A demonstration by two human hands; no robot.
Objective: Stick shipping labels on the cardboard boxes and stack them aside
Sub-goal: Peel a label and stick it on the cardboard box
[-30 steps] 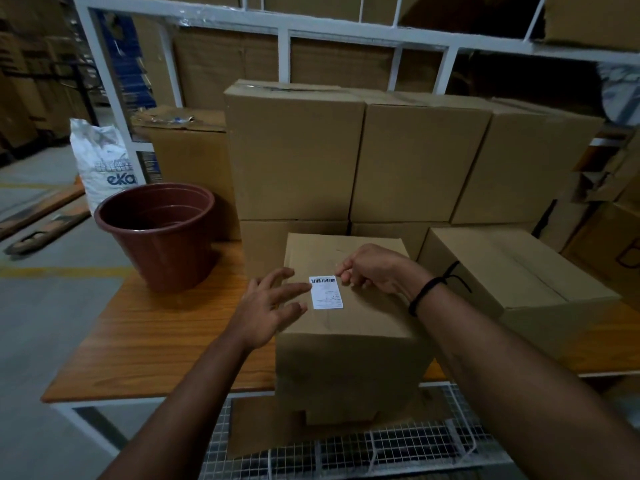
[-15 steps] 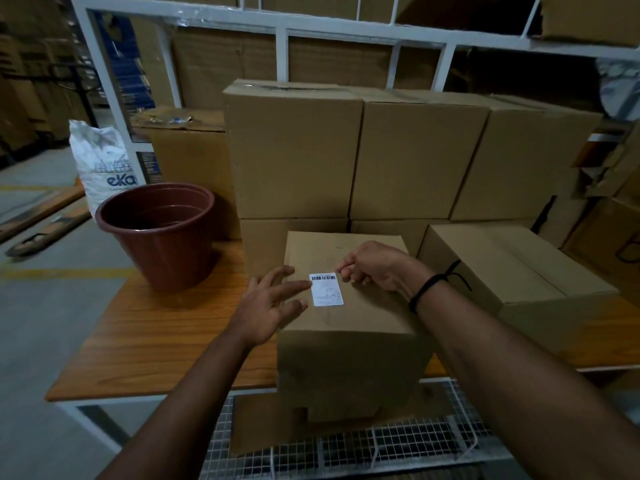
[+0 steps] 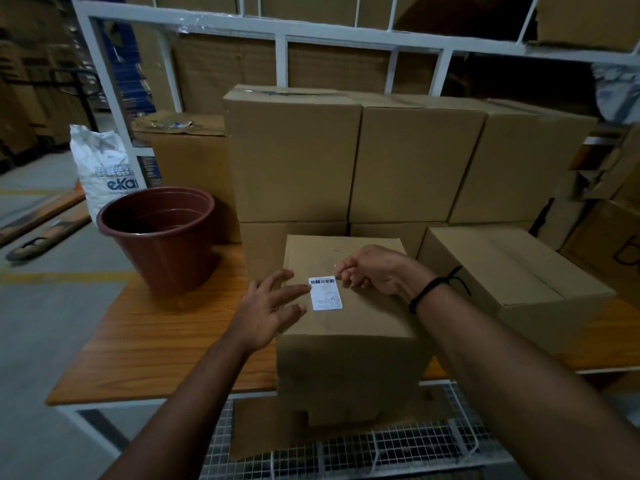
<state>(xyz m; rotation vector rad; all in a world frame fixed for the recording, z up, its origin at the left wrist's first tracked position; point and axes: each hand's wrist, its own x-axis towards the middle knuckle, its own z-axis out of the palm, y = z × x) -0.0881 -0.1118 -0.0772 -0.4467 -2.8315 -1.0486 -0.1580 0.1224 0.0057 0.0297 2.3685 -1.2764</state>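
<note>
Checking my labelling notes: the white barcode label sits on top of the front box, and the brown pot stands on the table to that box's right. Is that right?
Not quite. The head view shows the label on top of the front box, but the brown pot stands on the table to that box's left, not its right.

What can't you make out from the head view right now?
Head view: the shipping label shows a barcode; the print below is too small to read.
Head view: the right hand has curled fingers that hide whether it pinches the label's corner.
Head view: the pot hides its bottom behind its own wall.
Head view: the white sack has its lettering cut off by the rack post.
</note>
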